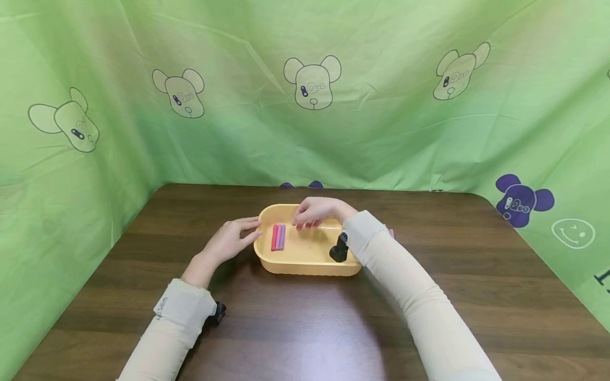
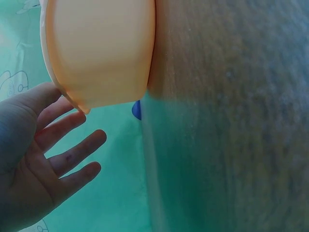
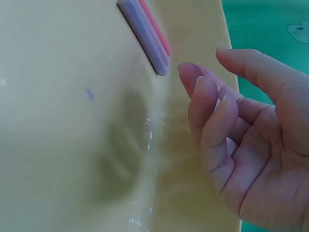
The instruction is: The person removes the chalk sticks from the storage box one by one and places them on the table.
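Observation:
A yellow oval basin [image 1: 310, 269] stands on the table. My left hand [image 1: 231, 241] is at its left end, thumb and fingertips touching the rim. The left wrist view shows the thumb at the basin's edge [image 2: 65, 96] and the other fingers spread. Inside the basin, red and purple sticks [image 1: 278, 237], like modelling clay, lie side by side near the left end. Over the basin, to the right of the sticks, hovers my right hand [image 1: 316, 210]. Its fingers are loosely bent, with a gap to the thumb and nothing held, close to the purple stick [image 3: 142, 36].
A small purple crumb [image 3: 90, 94] lies on the basin floor. Something pink [image 1: 392, 233] shows past the right sleeve, mostly hidden. The brown wooden table [image 1: 295, 323] meets a green printed curtain [image 1: 238, 143] at the back and sides. Each wrist carries a black camera [image 1: 339, 248].

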`<state>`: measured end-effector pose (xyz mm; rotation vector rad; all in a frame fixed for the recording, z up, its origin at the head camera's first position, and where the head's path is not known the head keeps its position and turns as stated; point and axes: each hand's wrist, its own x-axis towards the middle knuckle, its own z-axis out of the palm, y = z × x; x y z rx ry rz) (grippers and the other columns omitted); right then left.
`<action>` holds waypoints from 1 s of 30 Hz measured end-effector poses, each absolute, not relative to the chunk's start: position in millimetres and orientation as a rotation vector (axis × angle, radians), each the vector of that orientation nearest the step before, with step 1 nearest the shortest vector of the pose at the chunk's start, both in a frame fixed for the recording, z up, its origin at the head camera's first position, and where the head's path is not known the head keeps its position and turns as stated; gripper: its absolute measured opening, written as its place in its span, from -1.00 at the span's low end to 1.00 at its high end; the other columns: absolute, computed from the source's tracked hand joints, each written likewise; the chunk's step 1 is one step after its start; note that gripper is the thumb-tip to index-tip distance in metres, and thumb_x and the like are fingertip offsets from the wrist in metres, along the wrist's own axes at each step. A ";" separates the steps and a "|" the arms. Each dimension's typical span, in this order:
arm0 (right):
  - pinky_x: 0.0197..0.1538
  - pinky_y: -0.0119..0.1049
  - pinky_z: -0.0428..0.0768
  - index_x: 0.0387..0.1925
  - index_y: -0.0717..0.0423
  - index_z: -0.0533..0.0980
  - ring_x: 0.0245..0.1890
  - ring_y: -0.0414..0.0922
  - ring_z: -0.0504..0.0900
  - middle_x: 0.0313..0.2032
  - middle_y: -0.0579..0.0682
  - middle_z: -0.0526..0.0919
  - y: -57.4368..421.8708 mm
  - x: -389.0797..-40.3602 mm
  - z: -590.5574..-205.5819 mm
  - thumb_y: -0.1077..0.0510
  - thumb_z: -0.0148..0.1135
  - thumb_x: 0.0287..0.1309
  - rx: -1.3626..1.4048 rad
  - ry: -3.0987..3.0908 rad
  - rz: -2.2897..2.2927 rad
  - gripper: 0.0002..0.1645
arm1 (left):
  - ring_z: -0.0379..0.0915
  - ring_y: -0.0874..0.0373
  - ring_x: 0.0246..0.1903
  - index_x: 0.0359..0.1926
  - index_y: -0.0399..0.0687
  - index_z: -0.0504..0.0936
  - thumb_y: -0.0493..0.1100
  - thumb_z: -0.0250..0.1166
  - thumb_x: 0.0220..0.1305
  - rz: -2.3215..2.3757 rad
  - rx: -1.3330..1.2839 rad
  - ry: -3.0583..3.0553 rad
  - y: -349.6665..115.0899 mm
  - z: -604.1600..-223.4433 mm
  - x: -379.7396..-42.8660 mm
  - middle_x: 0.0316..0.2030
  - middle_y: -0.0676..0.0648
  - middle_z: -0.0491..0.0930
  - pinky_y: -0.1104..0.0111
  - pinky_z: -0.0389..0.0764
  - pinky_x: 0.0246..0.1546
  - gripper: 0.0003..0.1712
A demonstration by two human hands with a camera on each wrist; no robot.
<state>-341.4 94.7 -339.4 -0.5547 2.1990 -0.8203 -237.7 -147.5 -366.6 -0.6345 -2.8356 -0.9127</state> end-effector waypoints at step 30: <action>-0.60 -0.59 0.38 -0.55 0.09 0.51 -0.70 -0.35 0.42 -0.65 -0.15 0.55 65.7 -341.3 -365.2 0.11 0.15 0.22 -0.469 2.167 -0.735 -0.75 | 0.39 -0.10 0.21 0.13 -0.21 0.53 -0.11 0.21 0.26 -0.919 -0.640 -2.814 -146.0 -366.1 -237.1 0.17 -0.22 0.48 0.07 0.38 0.25 -0.55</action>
